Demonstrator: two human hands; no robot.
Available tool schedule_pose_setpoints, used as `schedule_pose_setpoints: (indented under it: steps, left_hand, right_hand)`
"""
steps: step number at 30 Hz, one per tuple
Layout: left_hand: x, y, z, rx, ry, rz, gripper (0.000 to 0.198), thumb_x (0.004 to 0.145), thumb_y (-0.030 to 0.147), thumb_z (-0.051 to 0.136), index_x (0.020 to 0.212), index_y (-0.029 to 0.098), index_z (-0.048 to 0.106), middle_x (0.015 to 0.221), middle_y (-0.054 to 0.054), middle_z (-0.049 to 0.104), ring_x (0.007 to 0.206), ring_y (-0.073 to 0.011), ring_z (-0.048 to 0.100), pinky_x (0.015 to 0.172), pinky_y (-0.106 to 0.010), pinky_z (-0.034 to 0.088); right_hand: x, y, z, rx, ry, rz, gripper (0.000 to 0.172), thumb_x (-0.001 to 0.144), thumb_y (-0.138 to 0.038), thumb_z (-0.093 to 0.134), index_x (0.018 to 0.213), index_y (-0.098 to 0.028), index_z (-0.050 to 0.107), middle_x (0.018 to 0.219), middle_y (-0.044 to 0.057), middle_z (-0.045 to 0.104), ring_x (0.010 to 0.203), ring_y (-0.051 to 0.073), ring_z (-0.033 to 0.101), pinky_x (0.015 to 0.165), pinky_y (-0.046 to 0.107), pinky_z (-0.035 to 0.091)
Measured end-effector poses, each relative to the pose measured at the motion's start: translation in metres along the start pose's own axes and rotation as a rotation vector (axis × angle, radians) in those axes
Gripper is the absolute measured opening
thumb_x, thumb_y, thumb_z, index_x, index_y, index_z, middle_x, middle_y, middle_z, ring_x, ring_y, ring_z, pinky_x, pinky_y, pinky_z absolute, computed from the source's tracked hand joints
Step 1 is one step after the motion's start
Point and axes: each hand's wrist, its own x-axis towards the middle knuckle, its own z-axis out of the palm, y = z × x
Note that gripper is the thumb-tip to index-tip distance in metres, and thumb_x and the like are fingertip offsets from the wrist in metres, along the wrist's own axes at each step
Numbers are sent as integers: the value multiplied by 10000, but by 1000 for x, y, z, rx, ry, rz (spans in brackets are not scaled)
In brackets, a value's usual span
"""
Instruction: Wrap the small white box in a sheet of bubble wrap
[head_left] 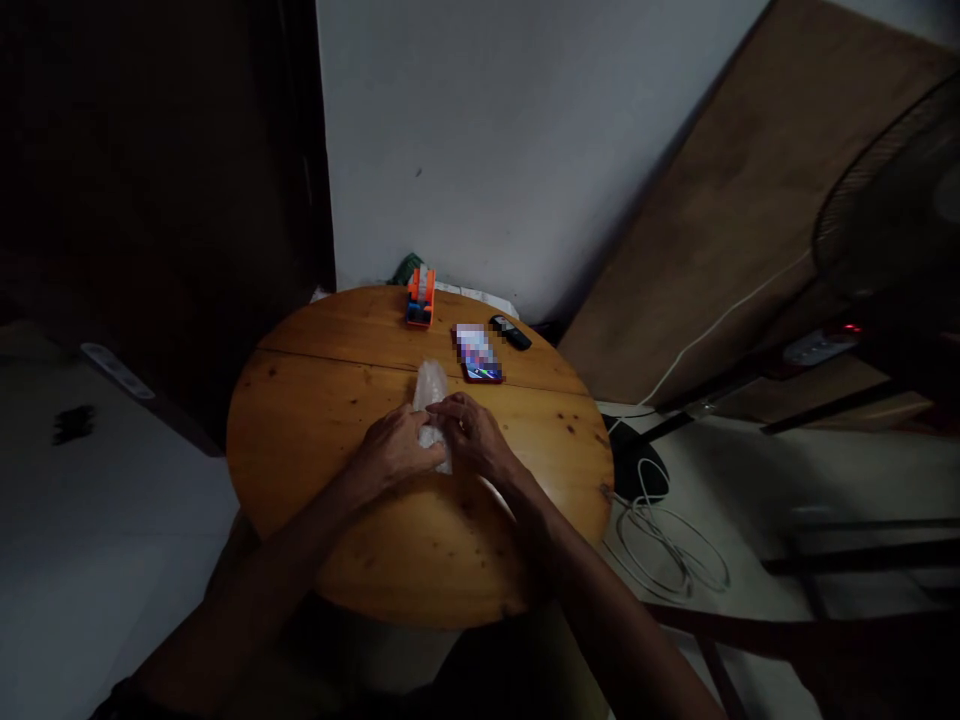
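Note:
A long, whitish, translucent roll of what looks like bubble wrap [430, 382] lies on the round wooden table [292, 430], its far end pointing toward the wall. From the left side, my left hand [397, 442] closes on its middle, with the thumb across the near part. My right hand [471, 428] is on the other side, fingers curled and pinched against the wrap's right edge. Anything inside the wrap is hidden, and the right fingertips are too dark to make out finely.
Farther back are an orange tape dispenser [421, 300], a phone [478, 356] with a lit screen, and a dark remote-like object [511, 332]. Beyond the table's right edge, white cable [660, 545] lies coiled on the floor. A fan [892, 200] stands at right.

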Motion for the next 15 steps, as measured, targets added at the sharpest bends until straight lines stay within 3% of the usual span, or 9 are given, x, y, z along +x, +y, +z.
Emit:
schedule_pose_setpoints:
  steps: [3, 9, 12, 15]
  left_hand:
    - [0, 0, -1, 64, -14, -9, 410, 797, 419, 583, 1141, 228, 702, 1013, -100, 636, 960, -287, 637, 819, -355, 487]
    - [4, -10, 3, 130, 24, 47, 441, 799, 468, 583, 1155, 231, 690, 1096, -119, 595, 1122, -324, 554, 942, -407, 459]
    - [4, -12, 3, 157, 4, 36, 485, 803, 476, 576, 1217, 238, 660, 1079, -117, 592, 1098, -325, 549, 925, -411, 460]
    - [2, -11, 2, 162, -8, 34, 508, 812, 458, 561, 1266, 241, 633, 1022, -107, 585, 1057, -321, 554, 911, -420, 464]
  right_hand:
    - [1, -2, 2, -56, 73, -21, 321, 906, -166, 486, 1092, -185, 747, 958, 71, 682, 872, 172, 638, 791, 291, 493]
    - [1, 2, -7, 15, 274, 78, 278, 928, -278, 488, 1039, -182, 724, 959, 77, 733, 808, 189, 652, 739, 307, 511]
    - [1, 7, -9, -24, 239, 9, 290, 928, -223, 463, 1033, -182, 731, 1007, 89, 737, 907, 202, 664, 819, 325, 511]
    - [1, 13, -5, -123, 89, -113, 332, 897, -130, 464, 1065, -189, 745, 1080, 93, 741, 1051, 219, 645, 936, 367, 469]
